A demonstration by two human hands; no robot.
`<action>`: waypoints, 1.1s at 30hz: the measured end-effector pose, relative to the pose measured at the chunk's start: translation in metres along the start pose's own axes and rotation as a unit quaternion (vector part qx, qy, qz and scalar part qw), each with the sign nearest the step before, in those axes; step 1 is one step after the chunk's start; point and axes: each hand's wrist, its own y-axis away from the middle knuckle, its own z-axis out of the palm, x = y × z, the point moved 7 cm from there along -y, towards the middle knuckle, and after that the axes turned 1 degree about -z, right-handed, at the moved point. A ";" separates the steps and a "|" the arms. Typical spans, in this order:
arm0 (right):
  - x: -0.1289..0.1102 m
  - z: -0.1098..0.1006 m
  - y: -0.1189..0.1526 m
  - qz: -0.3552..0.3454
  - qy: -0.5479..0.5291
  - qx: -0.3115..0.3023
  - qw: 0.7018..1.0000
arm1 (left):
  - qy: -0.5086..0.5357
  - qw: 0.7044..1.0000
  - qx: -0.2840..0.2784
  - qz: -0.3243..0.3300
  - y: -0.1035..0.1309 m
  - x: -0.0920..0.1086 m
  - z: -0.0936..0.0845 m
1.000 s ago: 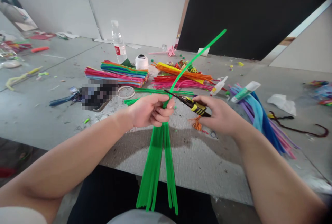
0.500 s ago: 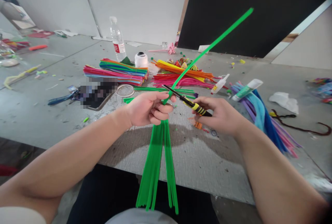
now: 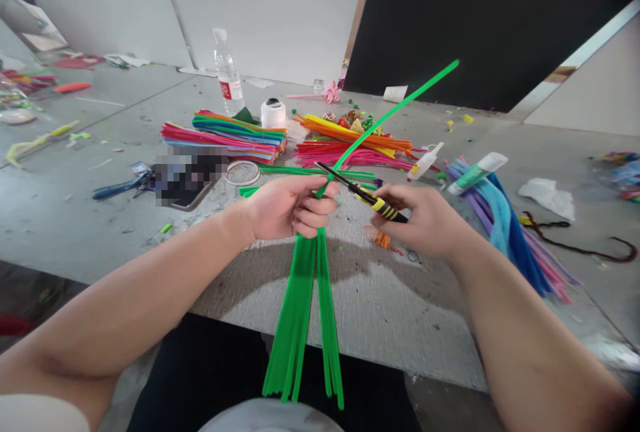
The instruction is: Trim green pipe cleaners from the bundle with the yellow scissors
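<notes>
My left hand (image 3: pixel 300 209) is closed on a green pipe cleaner (image 3: pixel 393 115), pinched near its lower end. The stem's long free part slants up to the right and bows a little. In my right hand (image 3: pixel 417 215) are scissors (image 3: pixel 373 199) with black and yellow handles. Their blades lie across the pipe cleaner just above my left fingertips; whether they are fully closed I cannot tell. Below my left hand, a bundle of green pipe cleaners (image 3: pixel 291 319) lies on the table and sticks out over its front edge.
Bundles of coloured pipe cleaners (image 3: pixel 235 135) lie at the back, near a water bottle (image 3: pixel 227 75) and a white spool (image 3: pixel 273 114). At left are a phone (image 3: pixel 193 179) and a tape ring (image 3: pixel 242 173). A glue bottle (image 3: pixel 425 162) and green-white tube (image 3: pixel 479 172) lie right.
The free end of the green pipe cleaner has swung down and toward me, and the stem now curves more. Both hands and the scissors stay in nearly the same place.
</notes>
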 end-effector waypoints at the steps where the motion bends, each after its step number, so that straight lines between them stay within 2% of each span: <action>1: 0.000 0.000 0.000 0.002 0.003 0.004 1.000 | -0.003 1.000 -0.002 0.000 0.000 0.000 -0.001; 8: -0.009 0.007 0.000 0.023 0.016 0.026 0.999 | -0.010 1.000 -0.013 0.009 0.000 0.002 -0.001; 12: -0.017 0.001 -0.001 -0.005 0.054 0.111 0.992 | -0.018 1.000 -0.014 0.019 0.001 0.005 0.000; 14: -0.017 0.000 -0.002 -0.009 0.060 0.121 0.991 | -0.026 0.999 -0.009 0.026 0.000 0.008 -0.002; 17: -0.011 0.001 -0.003 0.016 0.041 0.112 0.993 | -0.067 0.996 0.027 0.051 -0.003 0.014 -0.011; 19: -0.006 0.001 -0.003 0.037 0.020 0.123 0.992 | -0.141 0.982 0.086 0.087 -0.005 0.020 -0.021; 20: -0.003 0.000 -0.004 0.046 0.010 0.130 0.990 | -0.201 0.964 0.130 0.113 -0.006 0.025 -0.028; 21: -0.001 0.000 -0.004 0.054 0.002 0.137 0.989 | -0.277 0.933 0.180 0.143 -0.005 0.030 -0.034; 22: 0.001 0.001 -0.004 0.060 -0.003 0.141 0.988 | -0.369 0.883 0.231 0.172 -0.004 0.037 -0.040; 23: 0.003 0.002 -0.005 0.066 -0.004 0.144 0.987 | -0.472 0.814 0.274 0.196 -0.002 0.042 -0.042; 25: 0.005 0.004 -0.006 0.077 0.001 0.148 0.986 | -0.661 0.654 0.314 0.193 -0.005 0.045 -0.043; 26: 0.005 0.005 -0.007 0.081 0.002 0.149 0.986 | -0.718 0.588 0.328 0.175 -0.007 0.044 -0.046; 27: 0.005 0.006 -0.007 0.085 0.002 0.150 0.985 | -0.756 0.542 0.335 0.148 -0.011 0.042 -0.050; 28: 0.005 0.007 -0.008 0.089 0.002 0.149 0.985 | -0.780 0.509 0.341 0.126 -0.015 0.041 -0.054; 30: 0.002 0.009 -0.009 0.095 -0.001 0.145 0.985 | -0.805 0.475 0.343 0.097 -0.022 0.039 -0.059; 33: 0.001 0.011 -0.009 0.099 -0.010 0.143 0.985 | -0.814 0.464 0.338 0.086 -0.029 0.037 -0.060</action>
